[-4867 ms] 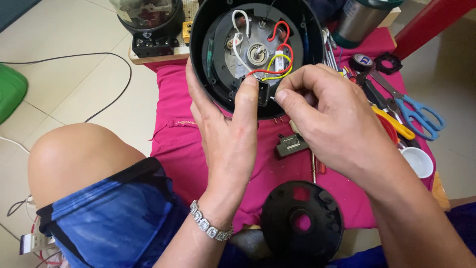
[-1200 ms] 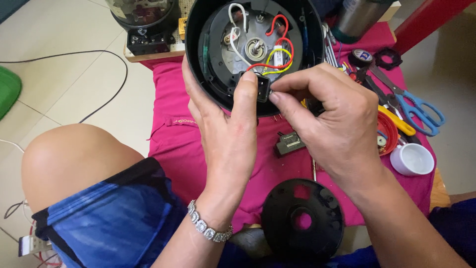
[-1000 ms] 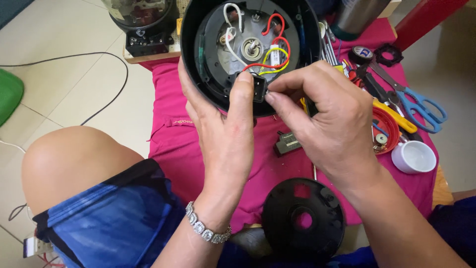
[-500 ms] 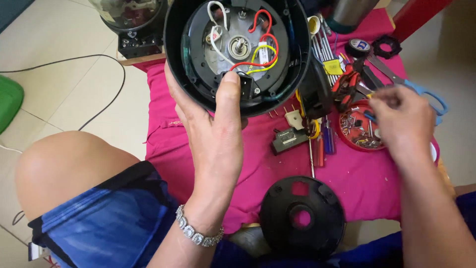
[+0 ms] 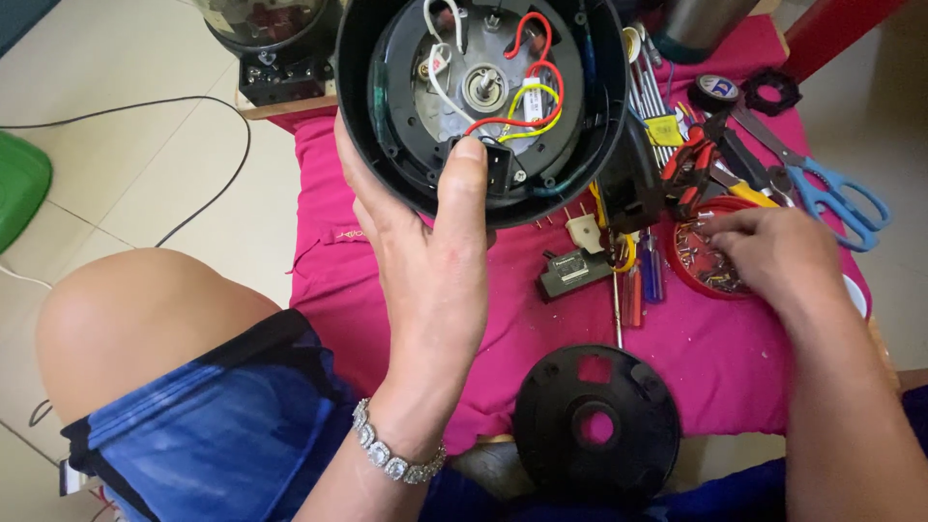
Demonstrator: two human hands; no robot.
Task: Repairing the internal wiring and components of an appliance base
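Holding the round black plastic appliance base (image 5: 483, 97) upside down above the pink cloth (image 5: 406, 280), your left hand (image 5: 425, 261) clamps its near rim, thumb pressed beside the small black socket block (image 5: 495, 159). Inside the open shell, white, red and yellow wires (image 5: 522, 101) loop around a central metal hub. Lower down, a flat black round cover plate (image 5: 596, 425) lies on the cloth. To the right, your right hand (image 5: 773, 256) rests fingertips together in the shallow red dish of small screws (image 5: 701, 261), with blue-handled scissors (image 5: 822, 188) beyond.
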